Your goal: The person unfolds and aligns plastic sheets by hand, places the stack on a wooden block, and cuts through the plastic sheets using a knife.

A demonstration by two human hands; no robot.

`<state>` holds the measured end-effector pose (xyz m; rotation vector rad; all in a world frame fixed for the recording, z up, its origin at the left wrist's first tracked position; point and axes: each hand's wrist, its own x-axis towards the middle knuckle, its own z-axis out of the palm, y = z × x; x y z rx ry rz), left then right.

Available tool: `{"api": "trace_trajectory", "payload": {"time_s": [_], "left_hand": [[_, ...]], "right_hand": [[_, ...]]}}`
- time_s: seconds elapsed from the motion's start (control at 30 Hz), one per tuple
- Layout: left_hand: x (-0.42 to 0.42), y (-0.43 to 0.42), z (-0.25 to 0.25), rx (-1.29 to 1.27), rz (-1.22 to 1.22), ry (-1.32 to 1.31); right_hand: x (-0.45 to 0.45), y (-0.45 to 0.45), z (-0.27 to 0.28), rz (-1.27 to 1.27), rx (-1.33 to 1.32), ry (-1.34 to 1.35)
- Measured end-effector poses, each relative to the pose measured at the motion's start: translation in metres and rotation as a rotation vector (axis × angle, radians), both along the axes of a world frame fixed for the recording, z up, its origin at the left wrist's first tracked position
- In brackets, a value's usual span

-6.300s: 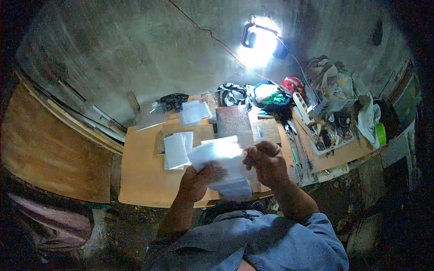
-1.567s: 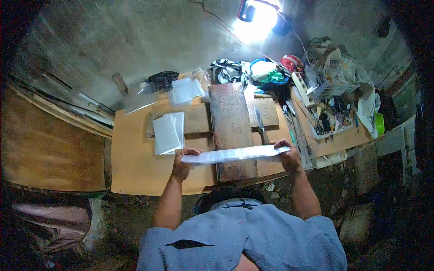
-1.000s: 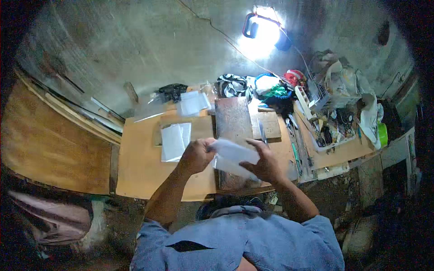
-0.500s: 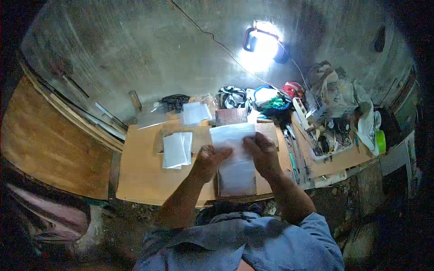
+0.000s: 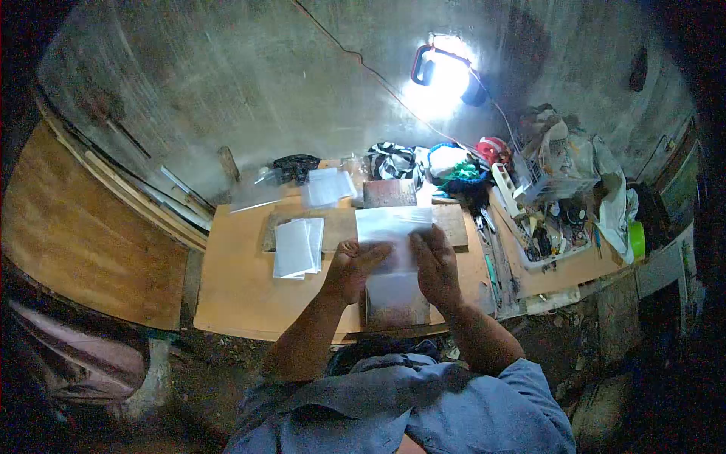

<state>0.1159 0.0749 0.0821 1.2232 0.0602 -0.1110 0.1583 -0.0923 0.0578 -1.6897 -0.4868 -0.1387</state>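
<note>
My left hand [image 5: 352, 271] grips the left edge of a translucent whitish plastic sheet [image 5: 393, 224], thumb lying across it. On the sheet's right side, my right hand [image 5: 435, 261] is closed with its thumb on the near face. The sheet is held above a dark board [image 5: 397, 314]. Below the hands, another pale, blurred translucent piece [image 5: 392, 287] shows over that board; whether it joins the held sheet I cannot tell. To the left of my left hand, a small fanned stack of similar sheets [image 5: 296, 248] rests partly on a crosswise wooden board [image 5: 338, 231].
More translucent sheets [image 5: 324, 189] lie at the back of the table [image 5: 234, 299]. A bright lamp [image 5: 446, 76] hangs on the wall. At right are a white tray of tools [image 5: 556, 238], a plastic basket [image 5: 563, 185] and a green object [image 5: 637, 240]. Cloths [image 5: 393, 163] sit behind.
Both hands keep hold of the sheet, with only slight movement. The pale piece below the hands reaches less far down the dark board than before. The view has shifted a little.
</note>
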Motion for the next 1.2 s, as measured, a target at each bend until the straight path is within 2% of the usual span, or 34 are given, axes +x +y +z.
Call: {"api": "trace_trajectory", "payload": {"time_s": [0.03, 0.07, 0.1, 0.13, 0.33, 0.4, 0.43, 0.47, 0.5, 0.53, 0.6, 0.67, 0.73, 0.77, 0.83, 0.87, 0.93, 0.97, 1.03, 1.07, 1.1, 1.17, 1.2], "left_hand": [[-0.002, -0.001, 0.003, 0.000, 0.001, 0.002], [-0.004, -0.004, 0.005, 0.116, 0.039, -0.036], [-0.004, -0.006, 0.006, 0.233, 0.075, -0.076], [-0.003, -0.004, 0.003, 0.234, 0.073, -0.077], [-0.007, 0.000, -0.002, 0.319, 0.035, -0.065], [-0.007, 0.000, -0.007, 0.532, 0.033, -0.247], [-0.008, -0.001, -0.004, 0.533, 0.032, -0.247], [-0.009, -0.004, 0.000, 0.400, 0.043, -0.136], [-0.011, -0.005, 0.004, 0.268, 0.054, -0.026], [-0.010, -0.004, 0.001, 0.267, 0.054, -0.025], [-0.008, -0.002, -0.001, 0.111, 0.060, -0.079], [-0.011, 0.001, 0.014, 0.151, 0.069, -0.061], [-0.013, 0.004, 0.018, 0.190, 0.079, -0.041], [-0.013, 0.006, 0.011, 0.270, 0.080, -0.104], [-0.015, 0.008, -0.002, 0.345, 0.074, -0.155], [-0.018, 0.009, -0.009, 0.549, 0.027, -0.256], [-0.022, 0.006, -0.030, 0.661, -0.028, -0.249], [-0.024, 0.005, -0.040, 0.717, -0.056, -0.247], [-0.023, 0.002, -0.067, 0.364, -0.129, 0.031], [-0.023, 0.000, -0.083, 0.361, -0.132, 0.032], [-0.024, -0.003, -0.100, 0.659, 0.034, -0.312], [-0.023, -0.007, -0.161, 0.941, 0.216, -0.662], [-0.021, -0.008, -0.209, 0.684, 0.152, -0.580]], "right_hand": [[0.000, -0.001, -0.007, -0.021, -0.097, -0.113], [0.000, -0.001, -0.012, -0.051, -0.189, -0.228], [-0.006, 0.002, 0.000, -0.008, -0.059, -0.059], [-0.009, 0.004, 0.009, 0.035, 0.072, 0.110], [-0.002, 0.003, 0.009, -0.047, 0.041, 0.082], [0.002, 0.002, 0.008, -0.045, -0.047, 0.056], [0.004, 0.001, 0.008, -0.043, -0.135, 0.032], [0.004, 0.000, 0.008, -0.043, -0.135, 0.033], [0.004, 0.000, 0.008, -0.048, -0.225, -0.118], [0.004, 0.000, 0.008, -0.049, -0.271, -0.193], [0.004, 0.000, 0.007, -0.054, -0.329, -0.313], [0.002, 0.002, 0.008, -0.054, -0.344, -0.356], [-0.002, 0.005, 0.017, 0.001, -0.154, -0.162], [-0.004, 0.006, 0.026, 0.002, -0.155, -0.159], [-0.006, 0.006, 0.044, -0.036, -0.231, -0.343], [-0.002, 0.006, 0.043, -0.039, -0.237, -0.331], [0.002, 0.008, 0.045, -0.094, -0.330, -0.671], [0.000, 0.007, 0.051, -0.095, -0.336, -0.659], [-0.009, 0.015, 0.088, 0.024, -0.053, -0.009], [-0.006, 0.019, 0.089, 0.046, 0.037, -0.022], [-0.009, 0.022, 0.097, 0.044, 0.032, -0.024], [-0.017, 0.025, 0.120, 0.007, 0.112, -0.063], [-0.015, 0.023, 0.119, 0.062, 0.133, -0.038]]}}
